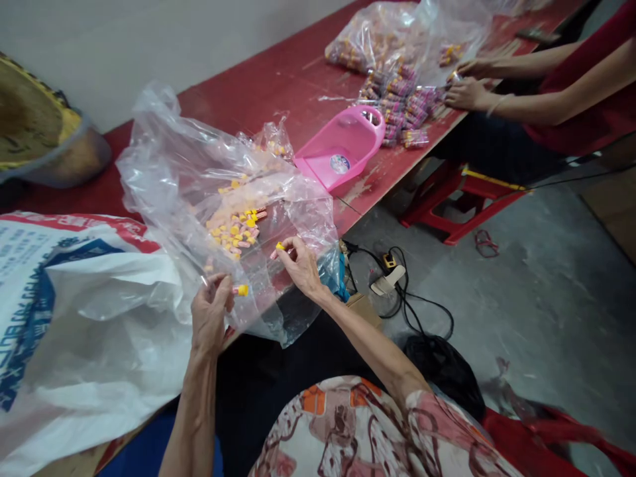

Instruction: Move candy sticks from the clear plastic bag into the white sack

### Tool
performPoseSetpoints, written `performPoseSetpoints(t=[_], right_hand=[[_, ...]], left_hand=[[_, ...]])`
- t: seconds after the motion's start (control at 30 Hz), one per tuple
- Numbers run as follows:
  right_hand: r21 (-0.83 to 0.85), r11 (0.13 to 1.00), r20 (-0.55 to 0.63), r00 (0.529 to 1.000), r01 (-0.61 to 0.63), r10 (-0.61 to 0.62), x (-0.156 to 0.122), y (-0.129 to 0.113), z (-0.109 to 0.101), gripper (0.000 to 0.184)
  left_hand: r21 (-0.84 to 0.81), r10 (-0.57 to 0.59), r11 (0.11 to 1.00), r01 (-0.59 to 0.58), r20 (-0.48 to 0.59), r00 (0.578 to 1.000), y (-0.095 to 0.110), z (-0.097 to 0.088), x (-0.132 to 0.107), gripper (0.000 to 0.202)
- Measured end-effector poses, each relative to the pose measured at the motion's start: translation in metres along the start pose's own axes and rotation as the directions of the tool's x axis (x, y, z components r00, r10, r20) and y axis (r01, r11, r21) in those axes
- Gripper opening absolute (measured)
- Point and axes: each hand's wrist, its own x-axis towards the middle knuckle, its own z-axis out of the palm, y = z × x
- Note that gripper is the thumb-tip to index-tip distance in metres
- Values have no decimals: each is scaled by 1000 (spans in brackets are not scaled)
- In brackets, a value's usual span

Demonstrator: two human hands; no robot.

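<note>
My left hand (209,317) is closed at the table's front edge, pinching a small pink tube with a yellow cap (241,290). To its right, my right hand (303,268) grips a similar yellow-capped pink tube (279,247) between thumb and fingers. Both hands are over a large transparent plastic bag (163,149), spread across the red table (308,86). A loose pile of yellow-capped tubes (233,232) lies on the plastic, just beyond my hands. What these tubes contain cannot be made out.
Behind the pile stands a pink scoop-like tray (332,142). Wrapped bundles (397,99) and a full plastic bag (372,36) lie farther along, beside a co-worker's hands (470,93). A white printed sack (114,318) is at left. Cables (422,311) and a red stool (457,205) occupy the floor.
</note>
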Motion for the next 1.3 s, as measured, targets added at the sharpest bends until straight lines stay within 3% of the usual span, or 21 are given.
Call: performPoseSetpoints(t=[0.17,0.27,0.37,0.47,0.53,0.6,0.67,0.77,0.83,0.9,1.1,1.3], right_hand=[[275,952,92,989,-134,113,-18,-6,29,31],[300,940,172,979,-160,111,-29,-10,46,37],[193,974,235,969,-122,75,-34,-13,42,32],[-29,999,167,986,33,-28,-34,-11,22,23],[-210,965,108,985,156,-136,-35,-5,11,28],[-378,885,162,960,273,-227,-41,2,9,36],[-497,764,320,906,411,-278,-51,10,17,44],[-523,549,577,745,652,-334,-62,22,38,54],[-473,434,690,629,767,-359,-60,28,50,49],[-453,365,743,571,813,-348,-49,32,54,41],[-555,310,729,631,772,-267,15,34,36,39],[-677,335,650,746,655,-143,92,24,17,41]], left_hand=[[-100,-62,992,77,145,988,-1,13,-12,62],[-170,-62,982,83,126,990,0,22,-13,63],[-229,-96,968,98,22,995,0,21,-13,66],[-253,-151,958,135,-43,988,-3,10,-15,66],[-263,-179,952,157,-64,982,-8,1,-17,63],[-299,-200,939,169,-79,977,-12,-8,-18,59],[-367,-216,915,167,-97,972,-16,-15,-17,56],[-478,-233,866,145,-130,964,-19,-24,-13,55],[-519,-239,845,131,-147,960,-19,-30,-11,55],[-537,-244,835,123,-160,956,-20,-35,-10,55],[-547,-283,823,153,-161,945,-26,-42,-11,52],[-557,-359,792,250,-95,928,-23,-36,-12,59]])
